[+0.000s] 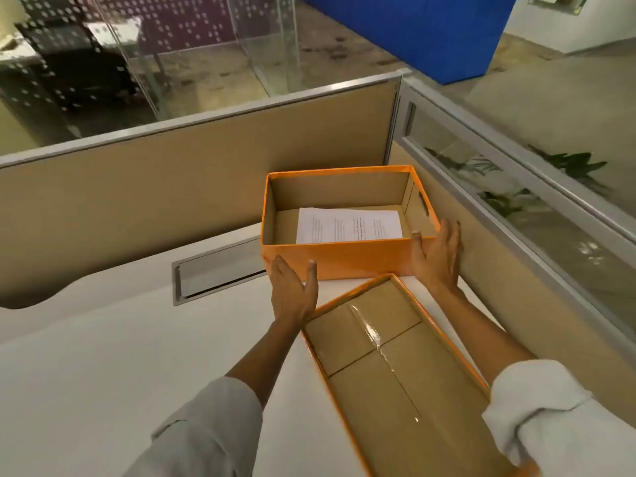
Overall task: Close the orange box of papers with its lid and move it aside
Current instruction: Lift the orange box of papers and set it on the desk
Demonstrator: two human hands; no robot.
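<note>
The smooth white desk (103, 356) runs up to tan fabric partition panels (172, 201) with grey metal trim, and a brushed-metal cable flap (220, 270) is set flush into its surface. At the far right corner of the desk sits the open orange cardboard box (344, 259), rectangular, plain brown inside, with a handle slot in its right wall. Its orange-edged lid (395, 373) lies upside down just in front, brown underside taped with glossy clear tape. White printed papers (349, 224) lie flat on the box floor. The left hand (292, 290) is spread, fingers against the box's front wall; the right hand (437, 256) is spread too, cupping the front right corner.
</note>
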